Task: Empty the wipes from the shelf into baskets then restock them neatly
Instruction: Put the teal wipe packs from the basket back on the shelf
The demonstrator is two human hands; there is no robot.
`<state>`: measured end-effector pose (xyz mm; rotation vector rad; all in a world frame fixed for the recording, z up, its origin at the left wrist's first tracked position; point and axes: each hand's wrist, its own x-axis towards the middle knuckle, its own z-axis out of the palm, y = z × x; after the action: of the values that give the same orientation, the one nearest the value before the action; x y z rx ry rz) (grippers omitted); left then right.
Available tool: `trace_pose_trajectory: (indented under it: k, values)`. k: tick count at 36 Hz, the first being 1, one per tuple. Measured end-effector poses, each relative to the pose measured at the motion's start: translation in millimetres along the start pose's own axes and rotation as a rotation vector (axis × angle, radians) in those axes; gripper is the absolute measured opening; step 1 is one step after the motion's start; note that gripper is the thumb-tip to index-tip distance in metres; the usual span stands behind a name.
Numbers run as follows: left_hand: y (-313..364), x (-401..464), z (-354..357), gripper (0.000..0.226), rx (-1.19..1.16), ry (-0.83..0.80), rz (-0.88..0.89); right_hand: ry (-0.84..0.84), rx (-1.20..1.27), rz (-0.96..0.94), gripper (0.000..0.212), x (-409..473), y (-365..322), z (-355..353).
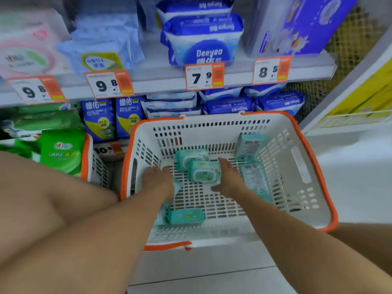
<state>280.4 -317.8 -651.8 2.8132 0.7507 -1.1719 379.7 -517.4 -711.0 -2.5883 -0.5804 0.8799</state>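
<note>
A white basket with an orange rim (305,158) stands on the floor below the shelf. Several teal wipe packs lie in it. My right hand (228,177) grips one teal pack (203,172) near the basket's middle, thumb under its near edge. Another teal pack (188,158) lies just behind it. My left hand (157,179) reaches down at the left of that pack, fingers straight, over a pack that it mostly hides. One more pack (186,216) lies near the front wall, and two stand against the right side (249,147).
A second orange-rimmed basket (89,158) at the left holds green packs (63,151). The shelf (161,81) above carries blue wipe packs and price tags 9.8, 7.9 and 8.5. More blue packs (229,105) sit on the lower shelf behind the basket. Pale floor tiles lie to the right.
</note>
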Motion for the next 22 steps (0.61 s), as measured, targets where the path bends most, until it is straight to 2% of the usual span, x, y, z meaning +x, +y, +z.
trace_pose_trajectory:
  k: [3, 8, 10, 12, 14, 15, 17, 19, 20, 22]
  values:
    - [8, 10, 11, 0.114, -0.114, -0.103, -0.048, -0.015, -0.047, -0.047, 0.103, 22, -5, 2]
    - [15, 5, 25, 0.086, -0.088, -0.048, 0.007, -0.037, -0.129, 0.041, 0.064, 26, -6, 18]
    - [17, 3, 19, 0.069, -0.265, -0.123, 0.041, -0.069, -0.069, 0.09, 0.054, 20, -7, 25]
    - [20, 0, 6, 0.044, -0.507, -0.263, 0.044, -0.095, 0.053, 0.135, 0.045, 15, -8, 24]
    - [23, -4, -6, 0.012, -0.709, -0.339, 0.034, -0.128, 0.24, 0.205, 0.041, 13, -3, 13]
    - [23, -4, -9, 0.007, -0.817, -0.346, -0.009, -0.14, 0.38, 0.254, 0.04, 12, 2, 5]
    - [22, -2, -7, 0.019, -1.047, -0.443, -0.169, -0.135, 0.637, 0.339, 0.038, 8, 12, -12]
    - [20, 4, 0, 0.036, -1.278, -0.597, -0.333, -0.101, 0.77, 0.37, 0.038, 3, 20, -29]
    - [19, 10, 4, 0.041, -1.329, -0.601, -0.359, -0.088, 0.81, 0.368, 0.039, 1, 23, -36]
    - [19, 15, 6, 0.042, -1.32, -0.413, -0.323, -0.084, 0.87, 0.353, 0.038, -6, 25, -51]
